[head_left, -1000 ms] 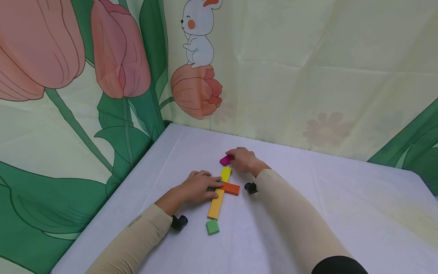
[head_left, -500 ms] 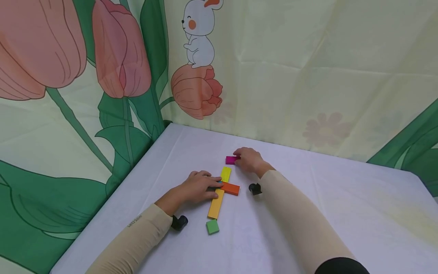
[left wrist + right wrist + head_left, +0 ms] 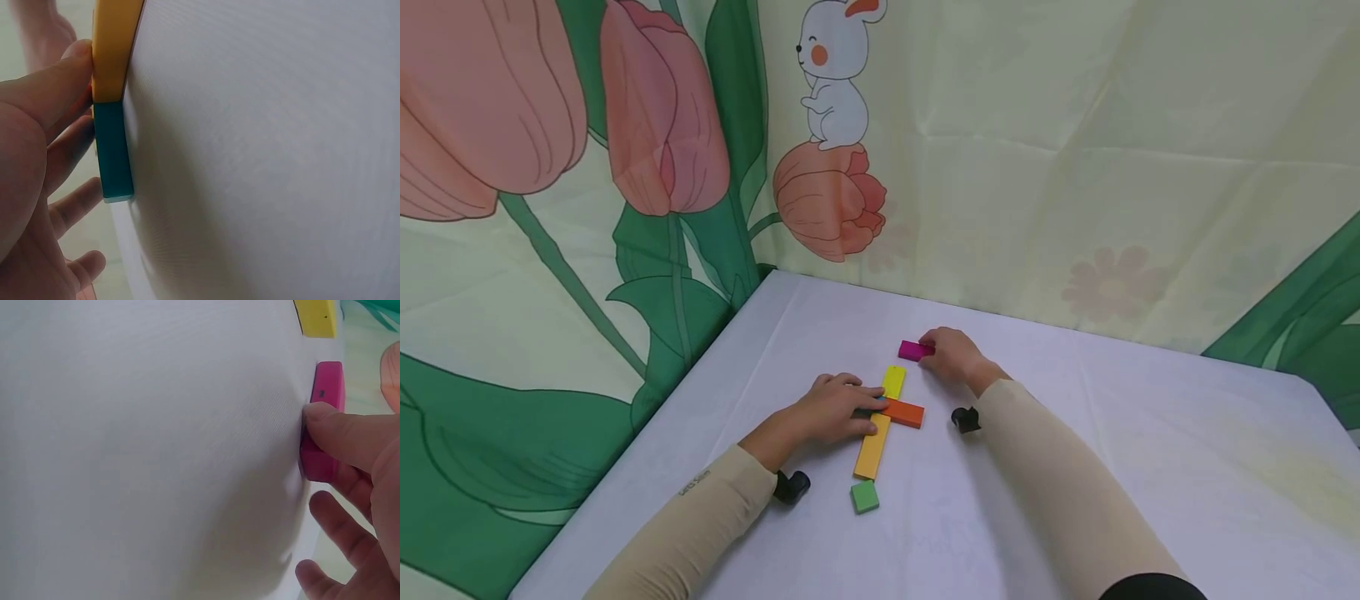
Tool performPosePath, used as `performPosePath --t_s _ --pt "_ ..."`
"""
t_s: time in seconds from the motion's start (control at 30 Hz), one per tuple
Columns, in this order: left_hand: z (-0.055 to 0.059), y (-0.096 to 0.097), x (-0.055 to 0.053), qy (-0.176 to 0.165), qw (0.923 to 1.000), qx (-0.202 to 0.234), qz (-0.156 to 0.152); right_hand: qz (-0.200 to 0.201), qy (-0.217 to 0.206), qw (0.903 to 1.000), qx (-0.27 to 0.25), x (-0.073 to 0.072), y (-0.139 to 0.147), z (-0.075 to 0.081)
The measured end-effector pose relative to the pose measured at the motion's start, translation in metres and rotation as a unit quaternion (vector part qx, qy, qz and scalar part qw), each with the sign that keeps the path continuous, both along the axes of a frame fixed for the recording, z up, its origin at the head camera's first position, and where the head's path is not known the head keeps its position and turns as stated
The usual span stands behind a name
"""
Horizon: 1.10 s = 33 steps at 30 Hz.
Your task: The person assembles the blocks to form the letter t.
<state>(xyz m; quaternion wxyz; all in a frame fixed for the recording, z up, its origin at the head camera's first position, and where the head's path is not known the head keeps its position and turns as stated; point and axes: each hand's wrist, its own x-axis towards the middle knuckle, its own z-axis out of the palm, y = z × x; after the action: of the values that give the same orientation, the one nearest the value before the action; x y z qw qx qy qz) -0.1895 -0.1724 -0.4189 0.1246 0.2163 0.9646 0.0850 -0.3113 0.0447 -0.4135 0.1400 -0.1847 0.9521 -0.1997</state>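
Observation:
My right hand pinches a magenta block between thumb and fingers at the far part of the table; the right wrist view shows the thumb against the block. A gap separates it from a small yellow block. My left hand rests over the middle of a cross-like layout, fingers extended. Its thumb touches an amber block, and other fingers lie over a teal block, mostly hidden in the head view. An orange block juts out to the right.
A green square block lies just below the amber block. Everything stands on a white-covered table. Behind it hangs a printed cloth with tulips and a rabbit. A small black device sits at the left wrist.
The right hand has shifted right with the magenta block, away from the yellow one, and the block has turned. The left hand stays in place.

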Motion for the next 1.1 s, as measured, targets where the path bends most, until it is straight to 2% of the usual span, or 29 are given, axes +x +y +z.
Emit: performPosePath --t_s 0.43,1.1 --pt "0.000 0.000 0.000 -0.003 1.0000 -0.004 0.004 -0.008 -0.006 0.9992 -0.038 0.010 0.014 0.001" --pt "0.000 0.000 0.001 -0.003 1.0000 0.006 0.004 0.054 0.023 0.9967 -0.057 0.058 0.027 0.012"
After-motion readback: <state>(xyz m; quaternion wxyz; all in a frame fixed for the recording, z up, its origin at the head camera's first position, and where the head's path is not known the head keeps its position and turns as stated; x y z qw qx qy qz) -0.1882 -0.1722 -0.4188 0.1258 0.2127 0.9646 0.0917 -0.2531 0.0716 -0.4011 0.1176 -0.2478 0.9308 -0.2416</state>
